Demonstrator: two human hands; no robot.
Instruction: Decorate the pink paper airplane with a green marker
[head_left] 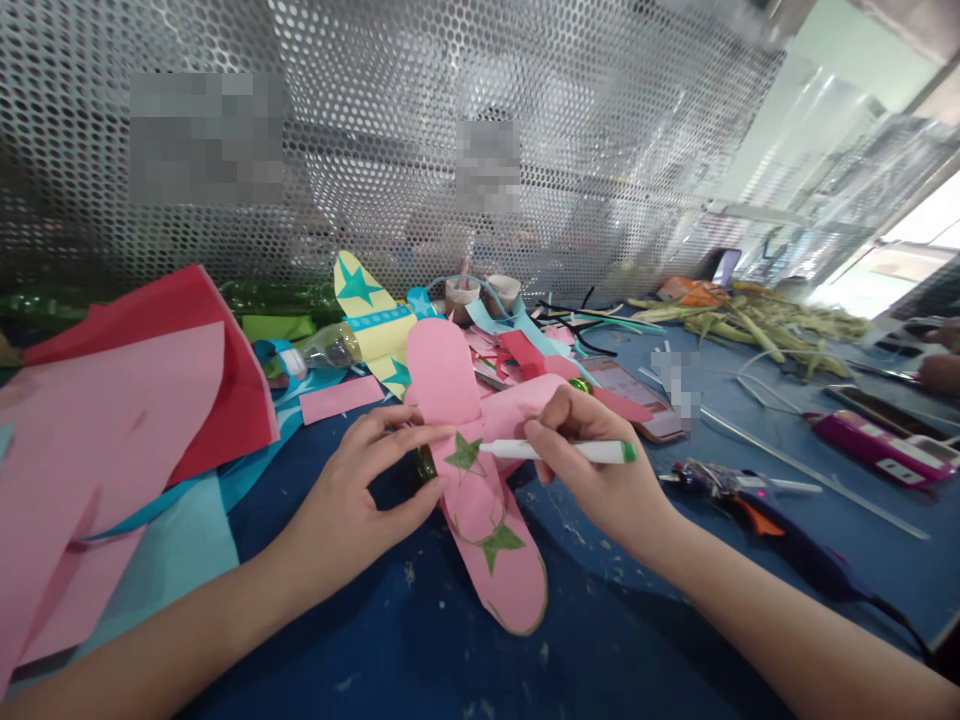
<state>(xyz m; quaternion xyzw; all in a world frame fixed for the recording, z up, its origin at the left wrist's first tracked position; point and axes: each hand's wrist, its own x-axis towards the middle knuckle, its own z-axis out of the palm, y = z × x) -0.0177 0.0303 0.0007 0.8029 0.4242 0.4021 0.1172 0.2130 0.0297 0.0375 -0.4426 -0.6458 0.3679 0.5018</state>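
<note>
A pink paper airplane (439, 375) built around a green bottle lies in front of me, its long wing pointing toward me. Two green stars (502, 545) are drawn on it. My left hand (375, 470) grips its left side between thumb and fingers. Between the fingertips of my right hand (577, 440) is a white marker (592, 452) with a green end, lying nearly level. The marker's tip meets the right side of the upper star (465, 453). Behind stands a yellow paper airplane (382, 340) with blue stars, made on a clear bottle.
Red paper (180, 330) and pink sheets (150, 400) are piled at left. A glue gun (787, 540) with its cord lies at right, near a purple power strip (885, 447). Paper scraps, a phone (637, 395) and dry husks (757, 320) lie farther back. A perforated metal panel (360, 150) stands behind.
</note>
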